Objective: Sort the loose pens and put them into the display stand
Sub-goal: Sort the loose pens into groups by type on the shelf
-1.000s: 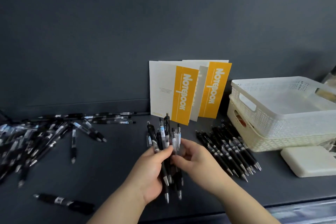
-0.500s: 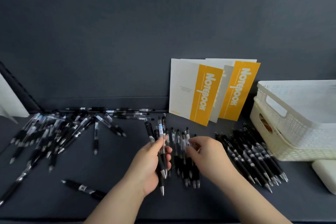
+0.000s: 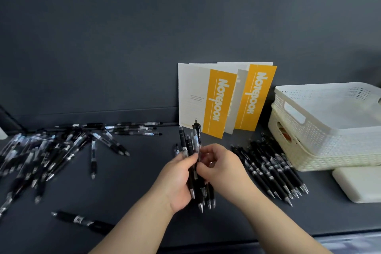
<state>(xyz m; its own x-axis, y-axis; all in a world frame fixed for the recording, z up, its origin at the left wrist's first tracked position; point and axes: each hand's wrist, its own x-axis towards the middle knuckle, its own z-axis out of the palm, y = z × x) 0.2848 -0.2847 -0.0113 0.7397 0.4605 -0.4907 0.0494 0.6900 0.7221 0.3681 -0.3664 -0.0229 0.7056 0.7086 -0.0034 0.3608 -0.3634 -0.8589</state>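
Stationery shop counter: notebooks (image 3: 208,101), heaped pens (image 3: 41,150), baskets (image 3: 329,130).

2 bare forearms are showing from the bottom edge, with no sleeves, watch or bracelet covering them. The left hand (image 3: 177,179) and right hand (image 3: 221,168) are showing ungloved, with no rings visible and short, unpainted nails on the fingers facing the camera.

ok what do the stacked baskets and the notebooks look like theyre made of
The stacked baskets: most likely moulded plastic, matte white over cream, judging by the regular perforated lattice walls and cut-out handle. The notebooks: paper or thin card with a matte finish, since they stand as flat thin sheets with printed yellow bands and no shine.
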